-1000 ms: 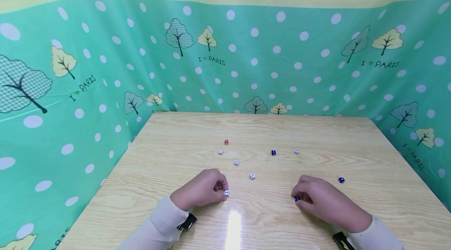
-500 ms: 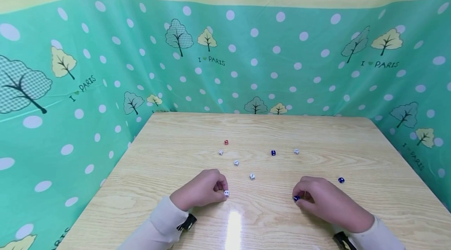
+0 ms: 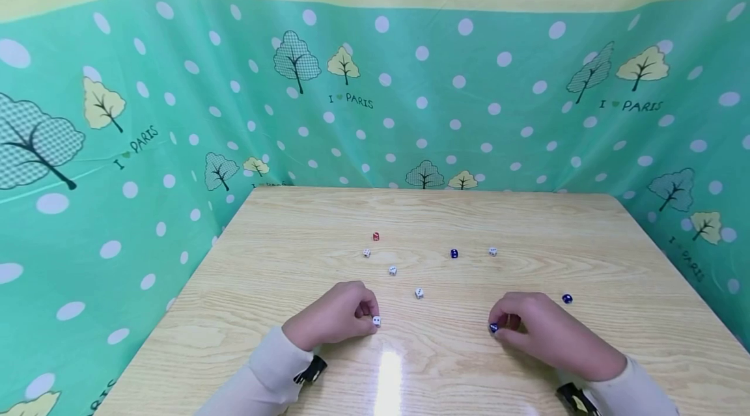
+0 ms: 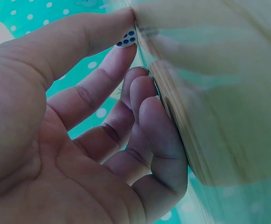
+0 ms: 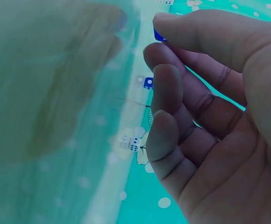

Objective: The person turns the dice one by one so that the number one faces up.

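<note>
Left hand (image 3: 334, 315) pinches white die (image 3: 377, 321); right hand (image 3: 541, 331) pinches blue die (image 3: 494, 327) (both near surface's (image 3: 293, 260) front edge).
</note>
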Motion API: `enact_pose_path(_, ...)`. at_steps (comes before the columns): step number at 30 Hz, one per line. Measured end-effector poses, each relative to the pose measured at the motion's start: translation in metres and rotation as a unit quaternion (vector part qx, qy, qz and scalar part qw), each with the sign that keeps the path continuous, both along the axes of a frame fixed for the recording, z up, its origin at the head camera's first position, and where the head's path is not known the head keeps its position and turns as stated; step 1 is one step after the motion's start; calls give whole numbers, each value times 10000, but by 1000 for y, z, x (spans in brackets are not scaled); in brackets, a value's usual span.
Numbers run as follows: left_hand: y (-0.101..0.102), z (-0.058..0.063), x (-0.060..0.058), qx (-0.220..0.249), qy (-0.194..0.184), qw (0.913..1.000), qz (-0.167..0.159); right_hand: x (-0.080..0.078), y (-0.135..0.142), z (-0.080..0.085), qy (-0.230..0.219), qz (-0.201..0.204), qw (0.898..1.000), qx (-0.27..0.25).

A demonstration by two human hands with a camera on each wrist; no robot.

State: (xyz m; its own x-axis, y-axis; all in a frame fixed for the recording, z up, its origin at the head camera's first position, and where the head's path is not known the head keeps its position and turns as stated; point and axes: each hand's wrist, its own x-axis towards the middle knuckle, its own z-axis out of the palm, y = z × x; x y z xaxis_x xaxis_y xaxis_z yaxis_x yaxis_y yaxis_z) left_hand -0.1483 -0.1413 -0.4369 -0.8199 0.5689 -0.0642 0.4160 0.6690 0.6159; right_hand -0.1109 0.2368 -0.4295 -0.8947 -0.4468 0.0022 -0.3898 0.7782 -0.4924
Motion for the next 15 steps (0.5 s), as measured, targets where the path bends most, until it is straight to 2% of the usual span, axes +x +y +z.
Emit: enact_pose_path(15,0,0,0,11,-23,10000,-13,-1,2,-7,-417,-197,9989,93)
